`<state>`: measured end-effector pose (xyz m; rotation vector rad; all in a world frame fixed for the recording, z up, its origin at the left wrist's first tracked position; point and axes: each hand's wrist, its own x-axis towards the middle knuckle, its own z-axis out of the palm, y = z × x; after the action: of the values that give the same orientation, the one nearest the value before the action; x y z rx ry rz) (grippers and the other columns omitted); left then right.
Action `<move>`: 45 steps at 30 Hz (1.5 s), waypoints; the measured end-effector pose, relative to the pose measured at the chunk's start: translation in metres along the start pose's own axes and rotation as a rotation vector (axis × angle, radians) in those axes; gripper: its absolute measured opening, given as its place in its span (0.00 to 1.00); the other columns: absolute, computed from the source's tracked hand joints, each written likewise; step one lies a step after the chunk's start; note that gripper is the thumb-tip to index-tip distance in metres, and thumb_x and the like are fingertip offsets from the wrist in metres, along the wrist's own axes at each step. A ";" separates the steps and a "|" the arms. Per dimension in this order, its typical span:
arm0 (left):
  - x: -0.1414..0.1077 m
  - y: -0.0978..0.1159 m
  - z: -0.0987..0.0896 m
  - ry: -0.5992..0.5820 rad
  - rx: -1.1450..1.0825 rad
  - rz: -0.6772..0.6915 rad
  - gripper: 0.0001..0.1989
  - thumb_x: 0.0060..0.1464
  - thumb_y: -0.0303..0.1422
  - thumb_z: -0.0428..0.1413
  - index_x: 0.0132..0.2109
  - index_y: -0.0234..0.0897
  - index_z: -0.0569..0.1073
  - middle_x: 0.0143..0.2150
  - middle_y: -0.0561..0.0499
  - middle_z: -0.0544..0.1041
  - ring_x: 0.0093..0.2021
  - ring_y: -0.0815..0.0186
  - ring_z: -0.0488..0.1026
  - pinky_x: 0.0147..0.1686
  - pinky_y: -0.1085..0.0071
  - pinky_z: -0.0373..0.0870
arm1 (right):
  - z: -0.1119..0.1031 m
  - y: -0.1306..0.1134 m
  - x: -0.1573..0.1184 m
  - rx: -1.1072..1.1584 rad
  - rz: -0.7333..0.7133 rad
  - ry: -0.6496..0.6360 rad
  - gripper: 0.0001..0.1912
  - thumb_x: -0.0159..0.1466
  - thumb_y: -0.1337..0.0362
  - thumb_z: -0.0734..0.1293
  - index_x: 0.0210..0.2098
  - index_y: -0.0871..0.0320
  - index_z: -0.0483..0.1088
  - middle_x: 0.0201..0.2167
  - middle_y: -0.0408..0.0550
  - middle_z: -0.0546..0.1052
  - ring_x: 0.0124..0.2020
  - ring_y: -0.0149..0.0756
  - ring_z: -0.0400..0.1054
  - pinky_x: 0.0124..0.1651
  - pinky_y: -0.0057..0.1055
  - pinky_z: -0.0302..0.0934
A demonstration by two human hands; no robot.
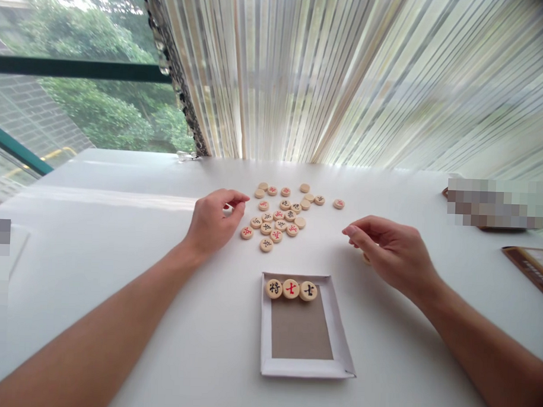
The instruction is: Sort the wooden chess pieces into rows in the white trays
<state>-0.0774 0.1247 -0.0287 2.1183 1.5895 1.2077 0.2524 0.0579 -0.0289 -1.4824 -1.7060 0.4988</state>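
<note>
My left hand hovers at the left edge of a loose group of round wooden xiangqi pieces. Its fingers are bent, thumb and index tips slightly apart, with nothing visible between them. Right of the group, my right hand is loosely curled, and no piece shows at its fingertips. A xiangqi piece peeks out below that hand, mostly hidden. Nearer to me lies a shallow white box tray with a grey-brown bottom. Along its far side sit a black-marked piece, a red-marked piece and another black-marked piece.
Everything rests on a white table. Some loose pieces show red or black characters, others blank faces. Brown-edged items lie at the right, one blurred out. Behind the table hangs a string curtain beside a window.
</note>
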 end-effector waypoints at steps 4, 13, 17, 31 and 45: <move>0.001 -0.002 0.000 0.004 0.018 -0.003 0.11 0.59 0.30 0.58 0.45 0.37 0.85 0.43 0.47 0.87 0.41 0.60 0.82 0.46 0.66 0.79 | 0.004 -0.015 0.018 -0.048 -0.016 -0.016 0.12 0.67 0.54 0.71 0.37 0.55 0.82 0.33 0.50 0.84 0.29 0.40 0.76 0.31 0.36 0.69; 0.001 -0.005 -0.001 0.005 0.036 0.036 0.11 0.59 0.30 0.58 0.44 0.36 0.85 0.42 0.46 0.86 0.41 0.59 0.82 0.41 0.68 0.80 | 0.060 -0.054 0.105 -0.274 -0.161 -0.153 0.11 0.67 0.61 0.72 0.45 0.59 0.85 0.42 0.54 0.86 0.44 0.47 0.79 0.48 0.41 0.72; -0.001 -0.003 0.000 -0.013 0.039 0.076 0.12 0.60 0.30 0.57 0.43 0.36 0.85 0.41 0.47 0.86 0.41 0.60 0.82 0.41 0.68 0.79 | 0.091 -0.052 0.131 -0.347 -0.161 -0.221 0.17 0.68 0.59 0.73 0.50 0.63 0.84 0.47 0.60 0.85 0.48 0.52 0.78 0.53 0.44 0.69; -0.003 0.001 0.000 -0.033 0.024 0.097 0.11 0.60 0.29 0.56 0.43 0.37 0.84 0.41 0.46 0.85 0.41 0.60 0.82 0.42 0.68 0.78 | 0.102 -0.051 0.149 -0.292 -0.177 -0.305 0.08 0.61 0.64 0.76 0.39 0.60 0.82 0.38 0.51 0.83 0.37 0.39 0.73 0.41 0.35 0.65; -0.017 0.029 -0.002 -0.049 -0.123 0.151 0.11 0.65 0.34 0.56 0.43 0.37 0.84 0.41 0.47 0.86 0.42 0.59 0.83 0.45 0.66 0.77 | 0.025 -0.058 0.047 0.332 0.070 -0.161 0.18 0.62 0.52 0.78 0.44 0.60 0.83 0.33 0.51 0.84 0.32 0.37 0.76 0.35 0.36 0.71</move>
<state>-0.0604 0.0978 -0.0179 2.2029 1.3195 1.2546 0.1972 0.0937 0.0130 -1.2912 -1.6018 0.9132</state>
